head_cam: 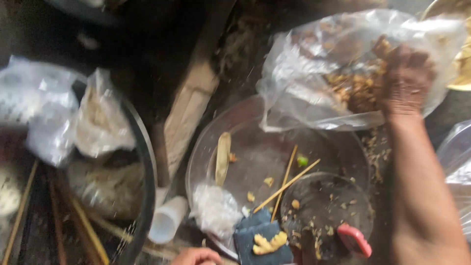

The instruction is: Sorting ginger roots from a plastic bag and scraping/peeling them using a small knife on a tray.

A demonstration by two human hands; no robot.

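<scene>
My right hand (407, 81) is at the upper right, dusted with brown crumbs, and grips a clear plastic bag (314, 64) that holds brown food scraps. The bag hangs over the far rim of a large clear plastic bowl (196, 152). Inside the bowl lie two wooden skewers (289, 181), a crumpled bit of plastic (216, 208), a dark blue cloth (245, 240) with a yellowish food piece on it, and a smaller clear lid (333, 203). Only the top of my left hand (196, 256) shows at the bottom edge, close to the bowl's near rim. The view is blurred.
A dark round basin (145, 167) at the left holds plastic bags (98, 118) and several sticks. A white plastic cup (167, 220) lies between basin and bowl. A cardboard strip (191, 108) leans behind them. A pink object (354, 239) sits at the lid's edge. A plate (463, 73) stands far right.
</scene>
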